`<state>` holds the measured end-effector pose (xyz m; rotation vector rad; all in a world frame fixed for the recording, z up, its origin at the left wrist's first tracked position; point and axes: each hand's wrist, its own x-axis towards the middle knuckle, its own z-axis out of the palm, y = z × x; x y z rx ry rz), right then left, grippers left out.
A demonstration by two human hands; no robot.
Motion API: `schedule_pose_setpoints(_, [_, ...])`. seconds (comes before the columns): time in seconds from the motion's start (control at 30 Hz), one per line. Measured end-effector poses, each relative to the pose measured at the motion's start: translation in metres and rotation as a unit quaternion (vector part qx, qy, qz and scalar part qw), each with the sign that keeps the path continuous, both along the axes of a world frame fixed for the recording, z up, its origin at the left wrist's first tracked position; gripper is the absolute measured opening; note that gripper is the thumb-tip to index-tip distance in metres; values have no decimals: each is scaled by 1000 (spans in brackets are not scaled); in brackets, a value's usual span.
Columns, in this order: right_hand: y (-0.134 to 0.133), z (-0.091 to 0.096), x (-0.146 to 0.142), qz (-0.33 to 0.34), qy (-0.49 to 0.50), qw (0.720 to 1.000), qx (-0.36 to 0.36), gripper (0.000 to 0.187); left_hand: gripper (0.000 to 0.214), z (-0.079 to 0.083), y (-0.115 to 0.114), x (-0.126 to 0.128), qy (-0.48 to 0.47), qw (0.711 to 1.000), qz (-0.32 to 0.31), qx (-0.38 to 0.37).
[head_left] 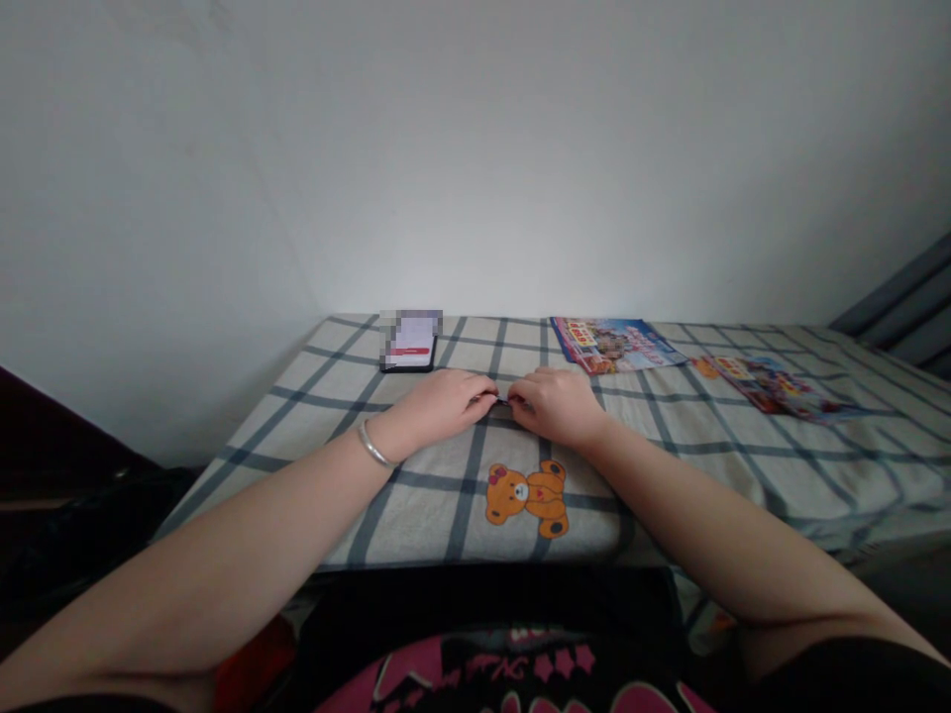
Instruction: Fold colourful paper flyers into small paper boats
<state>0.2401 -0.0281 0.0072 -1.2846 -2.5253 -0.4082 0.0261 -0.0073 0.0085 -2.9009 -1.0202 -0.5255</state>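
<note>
Both hands rest on a checked bedsheet (319, 386) with an orange bear print (529, 497). My left hand (440, 404) has its fingers curled and pinched together, with a silver bangle (372, 446) on the wrist. My right hand (557, 404) is also curled, and its fingertips meet the left hand's. A tiny dark thing (503, 399) sits between the two pinches, too small to name.
A phone (408, 345) with a lit screen lies on the sheet just beyond my left hand. Two colourful printed booklets, one (613, 344) behind my right hand and another (773, 386) farther right, lie flat. A white wall stands behind; a grey bed rail (902, 302) is at the far right.
</note>
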Motion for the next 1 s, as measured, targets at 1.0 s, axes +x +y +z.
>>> schedule_pose_setpoints(1.0, [3, -4, -9, -53, 78, 995, -13, 18, 20, -17, -2, 12, -137, 985, 100, -20])
